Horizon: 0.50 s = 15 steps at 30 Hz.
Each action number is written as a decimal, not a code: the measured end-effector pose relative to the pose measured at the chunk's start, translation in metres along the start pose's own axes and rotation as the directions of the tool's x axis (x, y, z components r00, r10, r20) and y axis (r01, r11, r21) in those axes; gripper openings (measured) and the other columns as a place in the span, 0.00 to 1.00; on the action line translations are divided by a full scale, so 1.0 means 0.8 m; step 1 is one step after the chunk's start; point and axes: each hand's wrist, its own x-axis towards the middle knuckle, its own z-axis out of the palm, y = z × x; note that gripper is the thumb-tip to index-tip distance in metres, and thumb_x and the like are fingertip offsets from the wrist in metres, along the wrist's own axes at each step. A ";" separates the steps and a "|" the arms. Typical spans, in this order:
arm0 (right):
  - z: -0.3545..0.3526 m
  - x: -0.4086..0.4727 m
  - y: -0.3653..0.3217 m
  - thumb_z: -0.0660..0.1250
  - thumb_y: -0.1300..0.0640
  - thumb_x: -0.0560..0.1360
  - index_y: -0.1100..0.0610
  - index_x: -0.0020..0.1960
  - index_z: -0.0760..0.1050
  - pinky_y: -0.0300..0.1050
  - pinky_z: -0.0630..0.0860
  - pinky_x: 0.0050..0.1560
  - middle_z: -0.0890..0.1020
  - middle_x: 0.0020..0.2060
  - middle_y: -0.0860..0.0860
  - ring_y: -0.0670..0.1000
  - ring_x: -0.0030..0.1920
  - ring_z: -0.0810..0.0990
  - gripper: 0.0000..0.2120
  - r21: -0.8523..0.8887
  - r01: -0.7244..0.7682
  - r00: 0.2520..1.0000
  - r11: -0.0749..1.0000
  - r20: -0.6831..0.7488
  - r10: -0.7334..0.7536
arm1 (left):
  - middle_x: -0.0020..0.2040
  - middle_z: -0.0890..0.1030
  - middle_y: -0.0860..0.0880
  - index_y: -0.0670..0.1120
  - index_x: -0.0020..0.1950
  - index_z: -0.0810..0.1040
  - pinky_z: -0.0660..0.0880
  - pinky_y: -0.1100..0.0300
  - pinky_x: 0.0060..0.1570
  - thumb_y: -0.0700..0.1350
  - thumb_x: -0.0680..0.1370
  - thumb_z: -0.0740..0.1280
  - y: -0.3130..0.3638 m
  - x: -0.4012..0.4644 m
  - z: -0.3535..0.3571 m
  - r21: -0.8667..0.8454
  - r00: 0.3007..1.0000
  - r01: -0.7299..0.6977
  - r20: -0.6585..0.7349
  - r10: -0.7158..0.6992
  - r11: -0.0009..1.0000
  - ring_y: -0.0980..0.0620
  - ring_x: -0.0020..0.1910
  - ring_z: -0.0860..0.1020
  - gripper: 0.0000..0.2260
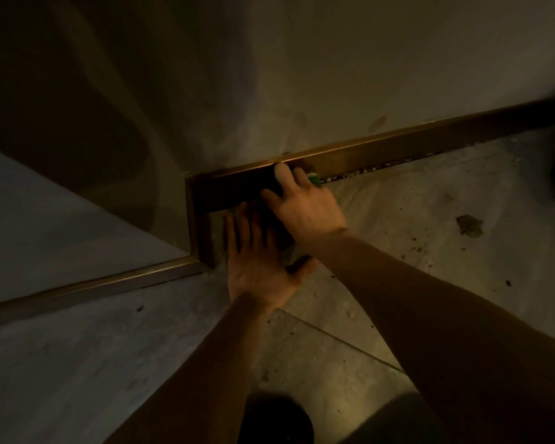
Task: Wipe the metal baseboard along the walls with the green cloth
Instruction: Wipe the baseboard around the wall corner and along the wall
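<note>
Under the right hand's (305, 209) pressing fingers (282, 176), cloth (314, 180) meets baseboard (398, 149); left hand (257, 264) open; a loosened press could drop it.

Just past the fingertips of the right hand (305, 208), a sliver of bright green cloth (314, 180) shows against the baseboard (382, 153), which is bronze-brown with a lighter golden top edge. Above the grip the wall (302, 75) is dull beige-grey with darker smudges. Below and to the right of it the floor (414, 251) is mottled pale grey-tan, speckled with dark crumbs and one olive-brown blotch (469, 225).
</note>
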 end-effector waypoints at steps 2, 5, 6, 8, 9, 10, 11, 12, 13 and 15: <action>0.002 -0.002 0.001 0.64 0.56 0.77 0.55 0.65 0.72 0.54 0.75 0.39 0.69 0.67 0.61 0.64 0.60 0.72 0.17 0.019 -0.020 1.000 1.000 0.004 0.020 | 0.82 0.51 0.38 0.43 0.81 0.49 0.42 0.38 0.77 0.79 0.72 0.43 0.000 0.000 0.001 -0.010 1.000 0.004 -0.007 -0.004 1.000 0.40 0.80 0.41 0.51; 0.003 -0.005 0.003 0.65 0.57 0.77 0.55 0.65 0.71 0.56 0.77 0.39 0.68 0.66 0.61 0.63 0.60 0.72 0.17 0.044 -0.075 0.997 0.996 -0.006 0.075 | 0.82 0.50 0.39 0.43 0.81 0.49 0.45 0.38 0.77 0.79 0.72 0.46 0.002 -0.002 0.001 -0.041 1.000 0.006 -0.027 -0.007 0.999 0.41 0.80 0.42 0.51; 0.004 -0.006 0.004 0.65 0.57 0.77 0.54 0.65 0.71 0.56 0.77 0.39 0.68 0.66 0.61 0.63 0.60 0.72 0.17 0.045 -0.087 0.996 0.995 -0.006 0.087 | 0.82 0.50 0.39 0.43 0.81 0.48 0.45 0.38 0.77 0.79 0.72 0.46 0.002 -0.002 0.001 -0.044 1.000 0.006 -0.028 -0.007 0.999 0.41 0.80 0.42 0.51; 0.005 -0.007 0.006 0.65 0.57 0.77 0.54 0.66 0.71 0.56 0.78 0.39 0.67 0.66 0.60 0.63 0.60 0.72 0.18 0.039 -0.089 0.996 0.995 0.002 0.089 | 0.82 0.50 0.39 0.43 0.81 0.48 0.45 0.38 0.77 0.79 0.72 0.47 0.002 -0.002 0.001 -0.055 0.999 0.008 -0.033 -0.010 0.998 0.41 0.81 0.43 0.51; 0.005 -0.008 0.009 0.66 0.57 0.76 0.54 0.66 0.71 0.56 0.77 0.38 0.68 0.66 0.60 0.63 0.60 0.72 0.18 0.036 -0.095 0.995 0.995 0.004 0.095 | 0.82 0.50 0.39 0.42 0.81 0.48 0.46 0.38 0.77 0.79 0.72 0.47 0.001 -0.003 0.001 -0.065 0.999 0.010 -0.037 -0.013 0.998 0.41 0.81 0.44 0.52; 0.005 -0.010 0.012 0.67 0.58 0.76 0.54 0.65 0.72 0.55 0.77 0.37 0.68 0.65 0.61 0.64 0.60 0.72 0.18 0.030 -0.109 0.994 0.994 0.006 0.109 | 0.82 0.51 0.39 0.42 0.81 0.48 0.47 0.37 0.77 0.79 0.72 0.48 0.001 -0.003 0.001 -0.075 0.999 0.012 -0.043 -0.015 0.997 0.41 0.81 0.44 0.52; 0.005 -0.011 0.017 0.67 0.58 0.76 0.54 0.65 0.73 0.55 0.76 0.36 0.69 0.65 0.62 0.65 0.60 0.73 0.18 0.021 -0.129 0.992 0.991 0.008 0.129 | 0.82 0.52 0.40 0.42 0.81 0.49 0.49 0.37 0.76 0.79 0.72 0.49 0.001 -0.003 0.002 -0.086 0.999 0.010 -0.051 -0.015 0.996 0.41 0.81 0.44 0.52; 0.005 -0.013 0.022 0.68 0.59 0.75 0.55 0.64 0.73 0.55 0.76 0.36 0.69 0.65 0.62 0.65 0.60 0.73 0.18 0.012 -0.150 0.989 0.989 0.012 0.150 | 0.82 0.52 0.40 0.42 0.81 0.50 0.50 0.37 0.76 0.79 0.72 0.50 0.001 -0.004 0.002 -0.096 0.998 0.008 -0.058 -0.014 0.995 0.42 0.81 0.44 0.52; 0.005 -0.015 0.026 0.68 0.59 0.75 0.55 0.64 0.73 0.55 0.77 0.36 0.70 0.65 0.62 0.65 0.60 0.73 0.18 0.006 -0.167 0.986 0.986 0.017 0.167 | 0.82 0.52 0.40 0.42 0.81 0.50 0.50 0.37 0.76 0.79 0.72 0.51 0.001 -0.003 0.003 -0.101 0.998 0.007 -0.061 -0.013 0.995 0.42 0.81 0.44 0.52; 0.005 -0.016 0.035 0.68 0.59 0.75 0.55 0.65 0.73 0.56 0.77 0.35 0.69 0.65 0.63 0.66 0.59 0.73 0.18 -0.007 -0.186 0.982 0.983 0.018 0.186 | 0.82 0.51 0.40 0.42 0.81 0.51 0.49 0.37 0.76 0.79 0.71 0.51 0.000 -0.002 0.004 -0.091 0.998 0.010 -0.058 -0.015 0.996 0.42 0.81 0.43 0.52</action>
